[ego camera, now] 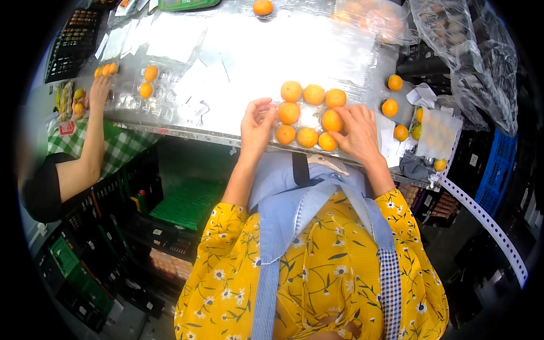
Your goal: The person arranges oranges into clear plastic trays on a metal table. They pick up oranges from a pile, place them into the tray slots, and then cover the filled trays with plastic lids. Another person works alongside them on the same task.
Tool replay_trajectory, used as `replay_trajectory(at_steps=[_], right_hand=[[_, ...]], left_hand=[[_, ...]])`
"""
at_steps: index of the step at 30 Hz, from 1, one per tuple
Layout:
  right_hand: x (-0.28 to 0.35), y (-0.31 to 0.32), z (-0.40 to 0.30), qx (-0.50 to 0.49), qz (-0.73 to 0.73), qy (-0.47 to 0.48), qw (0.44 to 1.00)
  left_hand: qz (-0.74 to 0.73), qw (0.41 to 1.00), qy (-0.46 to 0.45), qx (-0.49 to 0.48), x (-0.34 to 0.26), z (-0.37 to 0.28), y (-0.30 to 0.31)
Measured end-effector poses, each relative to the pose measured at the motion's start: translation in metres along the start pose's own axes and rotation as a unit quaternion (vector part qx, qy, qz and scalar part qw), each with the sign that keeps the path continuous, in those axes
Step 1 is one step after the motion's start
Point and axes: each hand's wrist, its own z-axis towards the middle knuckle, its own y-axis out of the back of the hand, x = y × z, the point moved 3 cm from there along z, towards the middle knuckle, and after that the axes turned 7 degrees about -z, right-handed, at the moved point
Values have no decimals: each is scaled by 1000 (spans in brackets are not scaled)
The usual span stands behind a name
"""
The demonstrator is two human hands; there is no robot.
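A clear plastic tray (pixel 309 117) sits at the table's near edge, directly before me. Round orange fruits (pixel 314 94) rest in its cells along the far, near, left and right sides, while the middle cell holds none. My right hand (pixel 359 129) has its fingertips and thumb around the orange fruit (pixel 331 120) in the right-side cell. At the tray's left edge is my left hand (pixel 259 123), fingers bent and apart, beside another fruit (pixel 288 113); whether it touches the tray cannot be told.
Loose orange fruits (pixel 389 107) and a partly covered fruit pack (pixel 437 131) lie right. Another fruit (pixel 263 7) is at the far edge. At left, a co-worker's hand (pixel 100 91) is near fruits, beside a partly filled tray (pixel 159 91). Crates (pixel 189 204) stand below the table.
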Motion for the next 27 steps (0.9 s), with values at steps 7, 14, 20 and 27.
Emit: replay_trajectory(at_steps=[7,14,20,27], right_hand=[[2,4,6,38,-7,0,999],[-2,5,9,67,-2,-16,998],[-53,23,-14,14,86,-142,986],[-55,18,-35,14,98,-129,987]], left_hand=[[117,993,-21,-5,38,8,19],[128,991,29,15,49,14,14],[132,985,109,23,51,13,14],[188,979,73,43,41,18,4]])
